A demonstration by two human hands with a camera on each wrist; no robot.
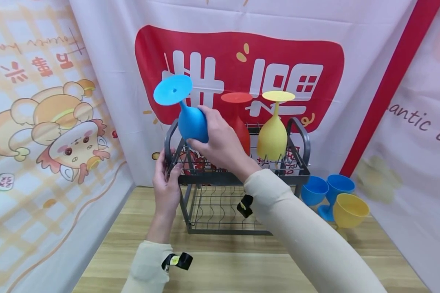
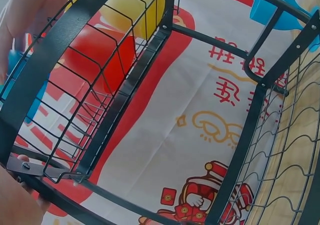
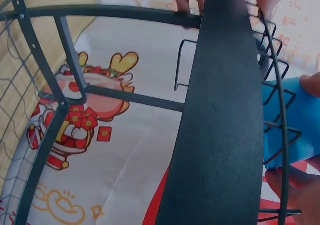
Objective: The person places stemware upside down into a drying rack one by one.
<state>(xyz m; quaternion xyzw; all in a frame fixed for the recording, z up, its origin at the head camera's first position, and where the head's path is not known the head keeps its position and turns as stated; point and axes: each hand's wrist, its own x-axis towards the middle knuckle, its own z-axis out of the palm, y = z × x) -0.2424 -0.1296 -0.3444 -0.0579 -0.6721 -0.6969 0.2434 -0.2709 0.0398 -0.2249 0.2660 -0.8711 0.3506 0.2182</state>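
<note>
My right hand [image 1: 220,134] grips the bowl of a blue plastic goblet [image 1: 192,122], which is upside down and tilted with its foot up to the left. The goblet is above the left end of the top tier of a dark metal two-tier rack [image 1: 223,178]; in the right wrist view its rim is close to the wires, contact unclear. My left hand [image 1: 167,183] holds the rack's left front corner. Upside down on the same tier stand a red goblet [image 1: 240,124] and, right of it, a yellow goblet [image 1: 273,138]. My right hand partly hides the red one.
Right of the rack on the wooden table [image 1: 220,260] stand two blue goblets, a nearer left one [image 1: 314,191] and a taller-looking one [image 1: 339,185], plus a yellow goblet [image 1: 350,209], all upright. Printed cloth [image 1: 113,81] hangs behind and at both sides.
</note>
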